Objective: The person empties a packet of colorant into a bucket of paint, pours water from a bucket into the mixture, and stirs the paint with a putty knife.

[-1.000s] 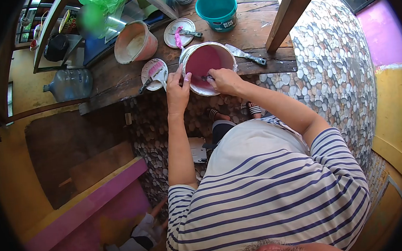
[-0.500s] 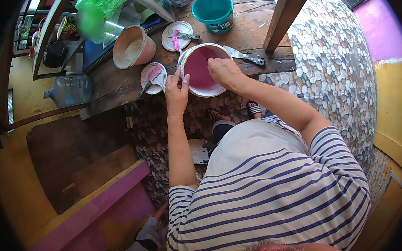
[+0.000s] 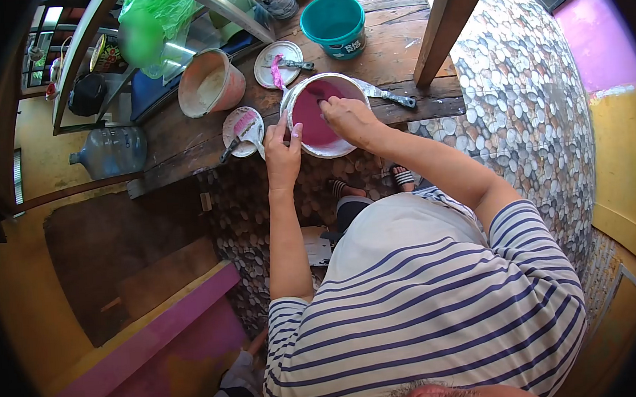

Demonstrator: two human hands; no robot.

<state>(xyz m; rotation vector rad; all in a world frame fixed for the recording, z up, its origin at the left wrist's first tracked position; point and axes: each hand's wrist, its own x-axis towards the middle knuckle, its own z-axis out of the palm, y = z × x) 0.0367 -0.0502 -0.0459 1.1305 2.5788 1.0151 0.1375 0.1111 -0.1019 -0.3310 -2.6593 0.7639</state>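
Observation:
A white paint bucket (image 3: 332, 152) with pink paint (image 3: 312, 122) inside stands near the table's front edge. My left hand (image 3: 284, 151) grips its left rim, thumb toward the inside. Over the bucket's right side, my right hand (image 3: 348, 119) is closed around a dark tool (image 3: 316, 91) that reaches into the bucket; its lower end is hidden. To the left lies a white lid (image 3: 234, 123) smeared with pink, a scraper across it. Behind is a second white lid (image 3: 265, 57) with a pink-coated scraper (image 3: 295, 65). Another putty knife (image 3: 398, 100) rests just right of the bucket.
A teal bucket (image 3: 335, 44) stands at the back of the wooden table (image 3: 396, 41). An orange bucket (image 3: 231, 87) is at the left, near a large water bottle (image 3: 113, 151). A wooden post (image 3: 453, 26) rises at the right. Another person (image 3: 234, 382) shows at lower left.
My right hand has moved slightly left over the bucket, and the dark tool in it now shows. My left hand stays on the rim. The view has shifted slightly.

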